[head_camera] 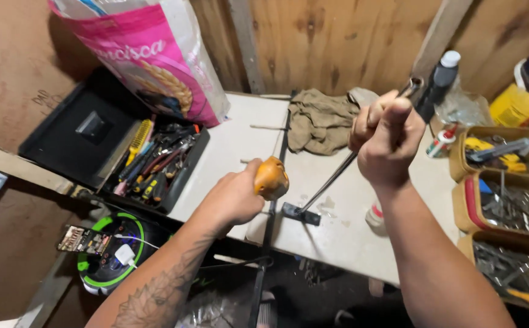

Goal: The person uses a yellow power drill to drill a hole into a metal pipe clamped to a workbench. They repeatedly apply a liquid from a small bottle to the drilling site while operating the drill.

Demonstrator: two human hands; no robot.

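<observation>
Three yellow trays (462, 159) of hardware flank the hands; rag (319, 120) behind.

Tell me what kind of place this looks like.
Probably a small home workshop: an open toolbox full of hand tools, trays of metal hardware on a worn workbench, and rough wooden plank walls.

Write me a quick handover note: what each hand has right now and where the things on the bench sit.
Left hand: closed around an orange tool handle at the bench's front edge.
Right hand: gripping the upper end of a long metal rod, raised and slanted; its lower end meets a small dark block on the white benchtop.
Nearby: crumpled rag behind, open toolbox at left, trays of nails at right.
Done or left: cannot tell.
</observation>
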